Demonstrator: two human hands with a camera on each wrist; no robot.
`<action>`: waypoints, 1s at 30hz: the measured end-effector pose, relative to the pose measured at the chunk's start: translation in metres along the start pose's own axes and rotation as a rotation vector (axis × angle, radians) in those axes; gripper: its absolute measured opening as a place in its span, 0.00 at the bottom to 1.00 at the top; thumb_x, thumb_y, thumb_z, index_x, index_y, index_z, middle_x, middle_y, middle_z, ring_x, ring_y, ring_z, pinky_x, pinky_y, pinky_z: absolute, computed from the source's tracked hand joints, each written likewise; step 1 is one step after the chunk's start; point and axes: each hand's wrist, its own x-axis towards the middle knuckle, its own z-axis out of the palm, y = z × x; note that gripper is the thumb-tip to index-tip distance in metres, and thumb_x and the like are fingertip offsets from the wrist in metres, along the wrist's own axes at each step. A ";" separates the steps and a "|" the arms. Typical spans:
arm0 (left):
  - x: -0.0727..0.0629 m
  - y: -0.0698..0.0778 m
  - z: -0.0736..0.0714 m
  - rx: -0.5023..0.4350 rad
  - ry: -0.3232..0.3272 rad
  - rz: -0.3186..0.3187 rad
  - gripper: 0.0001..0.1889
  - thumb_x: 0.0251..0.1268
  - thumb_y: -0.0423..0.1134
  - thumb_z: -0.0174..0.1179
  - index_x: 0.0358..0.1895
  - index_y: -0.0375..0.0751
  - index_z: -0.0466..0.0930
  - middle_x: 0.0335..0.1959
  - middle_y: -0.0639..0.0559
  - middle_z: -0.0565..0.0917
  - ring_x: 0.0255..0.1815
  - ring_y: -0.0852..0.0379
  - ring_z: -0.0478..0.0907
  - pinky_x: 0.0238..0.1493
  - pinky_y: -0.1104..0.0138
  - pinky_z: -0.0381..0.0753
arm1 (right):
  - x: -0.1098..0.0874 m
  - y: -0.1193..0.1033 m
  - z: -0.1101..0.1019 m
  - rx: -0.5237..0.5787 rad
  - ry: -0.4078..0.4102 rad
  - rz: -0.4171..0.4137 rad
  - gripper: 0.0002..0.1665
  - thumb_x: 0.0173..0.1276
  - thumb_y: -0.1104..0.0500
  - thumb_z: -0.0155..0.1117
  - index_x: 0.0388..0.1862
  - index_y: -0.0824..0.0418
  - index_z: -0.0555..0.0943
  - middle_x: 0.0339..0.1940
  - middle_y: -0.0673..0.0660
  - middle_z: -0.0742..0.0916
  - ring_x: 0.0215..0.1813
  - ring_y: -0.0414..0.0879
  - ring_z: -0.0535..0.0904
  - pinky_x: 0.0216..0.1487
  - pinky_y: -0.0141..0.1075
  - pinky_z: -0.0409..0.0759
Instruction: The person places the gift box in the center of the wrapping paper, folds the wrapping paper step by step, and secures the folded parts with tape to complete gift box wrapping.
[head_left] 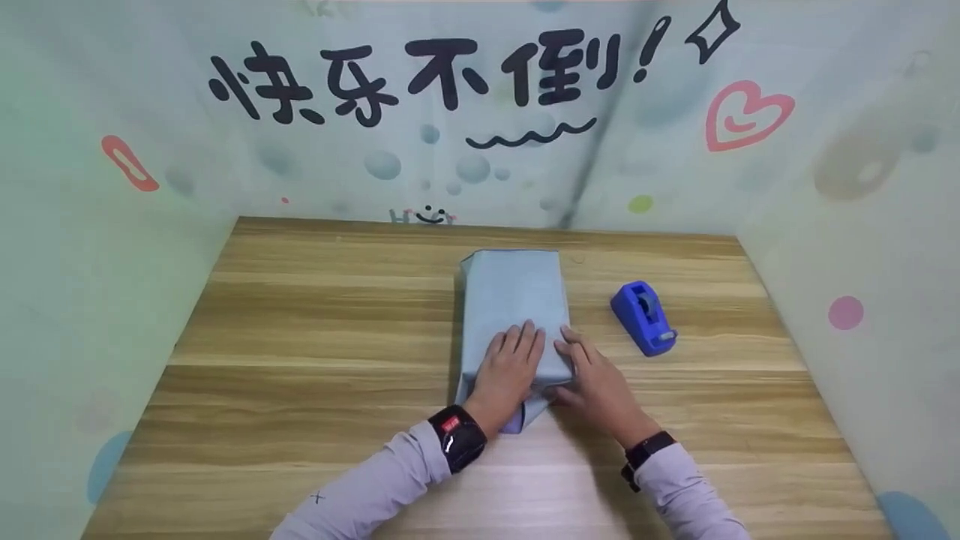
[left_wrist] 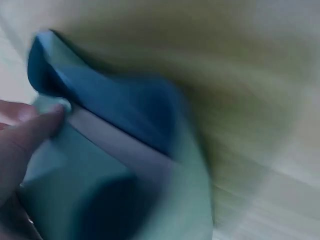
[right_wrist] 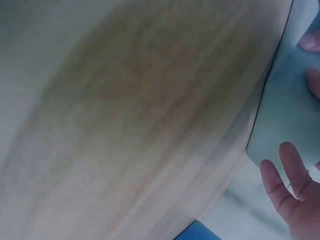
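A box-shaped package in light blue wrapping paper [head_left: 514,292] lies lengthwise on the table. My left hand [head_left: 508,375] rests on top of it, fingers extended and close together. At the near right corner is my right hand [head_left: 604,390], with its fingers on the right edge of the top and its thumb by the near end. Loose folds of paper [left_wrist: 115,95] stand out at that end in the left wrist view. A greyish strip [left_wrist: 120,140] shows between them, and a fingertip touches the paper. Spread, nearly straight fingers [right_wrist: 282,175] appear in the right wrist view.
A blue tape dispenser [head_left: 643,319] stands on the table to the right of the package. The wood-grain table [head_left: 315,330] is bordered at the back and sides by printed curtains [head_left: 315,165]. Both wrists wear black bands.
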 end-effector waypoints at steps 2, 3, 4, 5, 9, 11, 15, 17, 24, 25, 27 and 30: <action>0.000 -0.001 0.001 -0.013 0.001 0.008 0.49 0.43 0.62 0.68 0.68 0.45 0.59 0.67 0.48 0.65 0.64 0.53 0.63 0.63 0.62 0.67 | -0.001 0.000 0.000 0.002 -0.011 0.006 0.42 0.50 0.52 0.74 0.62 0.64 0.68 0.68 0.61 0.69 0.62 0.58 0.72 0.60 0.48 0.73; 0.000 -0.002 0.001 -0.023 0.002 0.012 0.49 0.43 0.61 0.68 0.68 0.44 0.58 0.67 0.48 0.65 0.64 0.52 0.63 0.63 0.62 0.67 | -0.001 0.000 -0.001 0.003 -0.016 0.003 0.42 0.51 0.53 0.74 0.62 0.64 0.68 0.68 0.61 0.69 0.63 0.58 0.71 0.61 0.48 0.72; 0.000 -0.002 0.001 -0.032 0.004 0.014 0.48 0.43 0.60 0.68 0.68 0.44 0.58 0.67 0.47 0.64 0.65 0.52 0.62 0.64 0.62 0.67 | -0.002 0.000 -0.002 0.013 -0.026 -0.004 0.42 0.51 0.54 0.74 0.63 0.64 0.67 0.69 0.61 0.68 0.64 0.58 0.70 0.62 0.48 0.71; 0.001 -0.001 0.002 -0.039 0.008 0.015 0.48 0.44 0.59 0.68 0.68 0.44 0.58 0.67 0.46 0.64 0.66 0.51 0.62 0.64 0.62 0.66 | -0.003 0.000 -0.004 0.036 -0.040 -0.009 0.43 0.51 0.55 0.74 0.64 0.64 0.66 0.70 0.61 0.66 0.66 0.58 0.68 0.63 0.47 0.70; 0.001 0.000 0.003 -0.033 0.051 0.000 0.40 0.51 0.53 0.66 0.67 0.44 0.60 0.67 0.43 0.64 0.66 0.50 0.63 0.63 0.62 0.67 | -0.013 -0.005 -0.014 0.193 -0.071 -0.013 0.48 0.52 0.62 0.73 0.70 0.62 0.60 0.75 0.59 0.59 0.70 0.55 0.63 0.64 0.48 0.68; 0.001 0.000 0.003 -0.013 0.068 -0.007 0.35 0.56 0.49 0.63 0.67 0.45 0.62 0.67 0.43 0.65 0.66 0.50 0.64 0.62 0.62 0.68 | -0.020 -0.010 -0.019 0.247 -0.017 -0.022 0.41 0.54 0.66 0.70 0.67 0.63 0.65 0.71 0.60 0.65 0.65 0.52 0.70 0.59 0.45 0.74; 0.000 0.001 0.003 0.011 0.062 -0.016 0.33 0.58 0.45 0.61 0.67 0.45 0.61 0.67 0.44 0.65 0.66 0.50 0.63 0.63 0.62 0.68 | -0.027 -0.022 -0.025 0.235 0.153 -0.082 0.15 0.56 0.72 0.65 0.44 0.65 0.80 0.47 0.58 0.80 0.43 0.44 0.80 0.41 0.34 0.81; 0.000 0.001 0.003 0.012 0.056 -0.016 0.37 0.54 0.48 0.64 0.68 0.44 0.60 0.68 0.44 0.65 0.67 0.50 0.63 0.63 0.62 0.67 | -0.027 -0.027 -0.028 0.217 0.188 -0.097 0.09 0.55 0.73 0.64 0.35 0.64 0.82 0.38 0.54 0.80 0.38 0.43 0.80 0.38 0.32 0.81; 0.000 0.002 0.004 0.015 0.050 -0.012 0.36 0.57 0.45 0.62 0.68 0.44 0.59 0.68 0.44 0.65 0.67 0.50 0.63 0.64 0.62 0.67 | -0.032 -0.038 -0.012 0.016 -0.057 -0.178 0.10 0.58 0.69 0.62 0.40 0.68 0.82 0.40 0.60 0.85 0.43 0.50 0.82 0.45 0.40 0.82; 0.000 0.002 0.003 0.014 0.044 -0.008 0.34 0.59 0.44 0.60 0.69 0.43 0.59 0.69 0.44 0.64 0.67 0.50 0.62 0.64 0.62 0.67 | -0.034 -0.039 -0.007 -0.019 -0.078 -0.188 0.11 0.59 0.68 0.61 0.41 0.69 0.81 0.41 0.61 0.84 0.45 0.51 0.81 0.47 0.41 0.81; 0.000 0.002 0.003 0.011 0.026 0.000 0.34 0.60 0.41 0.59 0.69 0.43 0.58 0.69 0.43 0.63 0.68 0.50 0.62 0.65 0.62 0.66 | -0.038 -0.041 0.001 -0.065 -0.078 -0.197 0.11 0.59 0.68 0.60 0.41 0.70 0.81 0.40 0.60 0.83 0.44 0.51 0.80 0.47 0.40 0.81; 0.000 0.002 0.001 0.009 -0.004 0.009 0.37 0.58 0.41 0.61 0.70 0.43 0.56 0.70 0.43 0.62 0.68 0.50 0.61 0.66 0.62 0.65 | -0.044 -0.048 0.011 -0.090 -0.050 -0.231 0.10 0.56 0.68 0.61 0.39 0.68 0.82 0.37 0.57 0.82 0.42 0.48 0.77 0.45 0.38 0.80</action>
